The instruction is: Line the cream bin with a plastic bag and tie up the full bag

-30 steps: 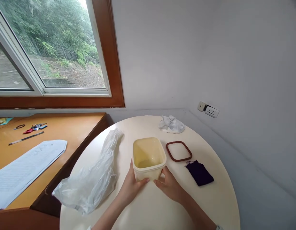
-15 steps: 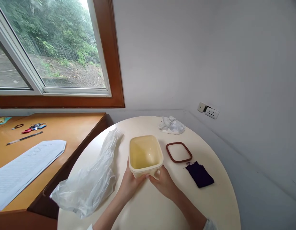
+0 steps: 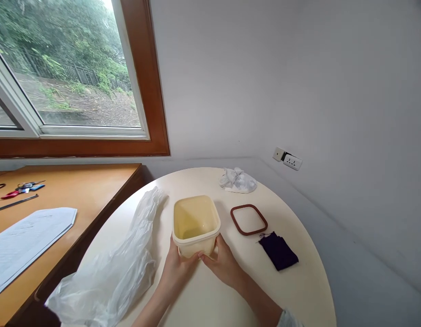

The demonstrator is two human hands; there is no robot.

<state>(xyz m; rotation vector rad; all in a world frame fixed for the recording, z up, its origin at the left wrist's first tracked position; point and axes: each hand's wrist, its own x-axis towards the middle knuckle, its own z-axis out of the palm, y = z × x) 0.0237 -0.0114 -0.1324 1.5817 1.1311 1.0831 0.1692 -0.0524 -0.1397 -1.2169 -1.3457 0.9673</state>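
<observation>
Left grip (image 3: pixel 178 267), right grip (image 3: pixel 224 265) curled round cream tub (image 3: pixel 196 248); spread unclear.

From where I stand, I can't read any words or numbers here. The only writing I can spot is on the white papers (image 3: pixel 29 247), which lie on the brown table (image 3: pixel 94 184). Near the far end of the top page there are some darker, squiggly marks, and closer to me there are pale grey rows, packed tight like lines of words. They are all too small and blurry to read, and I can't tell if they were printed or made with a pen
</observation>
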